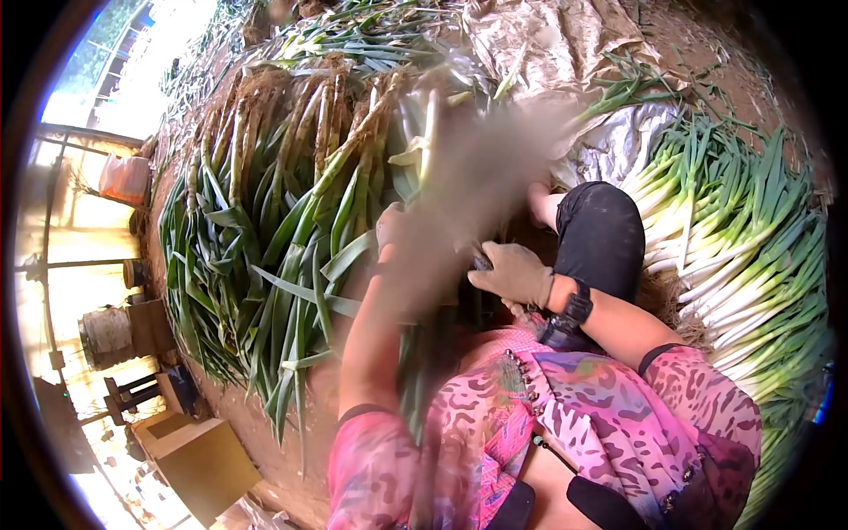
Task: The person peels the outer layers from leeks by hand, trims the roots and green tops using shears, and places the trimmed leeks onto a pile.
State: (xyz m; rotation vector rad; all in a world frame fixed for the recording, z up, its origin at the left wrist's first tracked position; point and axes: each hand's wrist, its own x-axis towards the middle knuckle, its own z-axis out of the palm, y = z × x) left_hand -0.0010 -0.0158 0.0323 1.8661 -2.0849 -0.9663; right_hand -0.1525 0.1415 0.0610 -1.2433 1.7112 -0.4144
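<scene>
My left hand is bare and sits beside a heap of untrimmed leeks with brown roots and long green leaves. A wide grey-brown blur covers most of its fingers, so their grip and anything in them are hidden. In a beige glove, my right hand is closed, thumb and fingers together, on a small dark object whose kind I cannot make out. A pale leek stalk rises just above the blur. To the right lie cleaned leeks with white stems, in a dense row.
My bent knee in dark trousers stands between my right hand and the cleaned leeks. Beyond it are a crumpled tan sheet and a silvery plastic sheet. A cardboard box rests on the earth floor at lower left.
</scene>
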